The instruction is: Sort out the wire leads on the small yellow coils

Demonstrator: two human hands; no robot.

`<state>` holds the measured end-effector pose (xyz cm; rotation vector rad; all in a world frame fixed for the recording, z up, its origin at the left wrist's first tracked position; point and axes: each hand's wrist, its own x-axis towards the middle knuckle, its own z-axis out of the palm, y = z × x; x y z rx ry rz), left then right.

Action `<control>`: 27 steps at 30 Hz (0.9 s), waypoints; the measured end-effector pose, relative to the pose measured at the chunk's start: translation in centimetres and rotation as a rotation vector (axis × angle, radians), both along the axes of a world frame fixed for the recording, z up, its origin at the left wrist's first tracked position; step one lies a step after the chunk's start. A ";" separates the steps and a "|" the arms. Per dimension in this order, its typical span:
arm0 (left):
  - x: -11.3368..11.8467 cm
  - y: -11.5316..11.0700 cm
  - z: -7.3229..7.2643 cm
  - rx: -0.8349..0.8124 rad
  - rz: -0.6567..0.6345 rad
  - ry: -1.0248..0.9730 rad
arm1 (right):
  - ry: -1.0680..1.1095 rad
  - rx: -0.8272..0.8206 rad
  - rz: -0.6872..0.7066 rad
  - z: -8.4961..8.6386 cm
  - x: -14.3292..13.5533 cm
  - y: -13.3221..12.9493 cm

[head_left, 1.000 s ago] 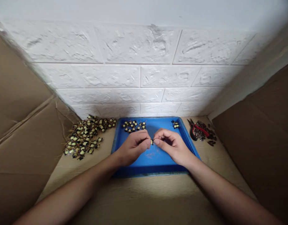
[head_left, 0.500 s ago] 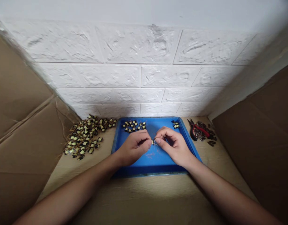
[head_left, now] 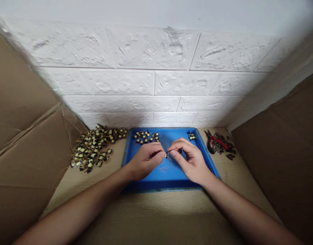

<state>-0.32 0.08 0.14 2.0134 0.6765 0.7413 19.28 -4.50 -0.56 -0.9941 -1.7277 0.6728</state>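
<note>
The left hand pinches a small yellow-and-black part above the middle of the blue tray. The right hand is curled just right of it, thumb and forefinger close together; whether they grip it, I cannot tell. Wire scraps lie below. A cluster fills the tray's far left, a smaller group its far right. Left stands a heap; right, pliers.

The left hand hides part of a black-and-yellow piece; whether the right hand, just beside, touches it is too small to tell.
</note>
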 end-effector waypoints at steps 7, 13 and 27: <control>0.0 0.1 0.0 -0.026 -0.034 0.018 | -0.024 0.037 0.013 0.0 0.0 0.1; -0.1 0.1 0.1 -0.048 -0.090 0.002 | 0.008 0.029 0.060 0.1 0.1 0.1; -0.2 0.0 0.2 -0.066 -0.112 0.003 | 0.115 -0.157 0.011 -0.3 0.0 0.4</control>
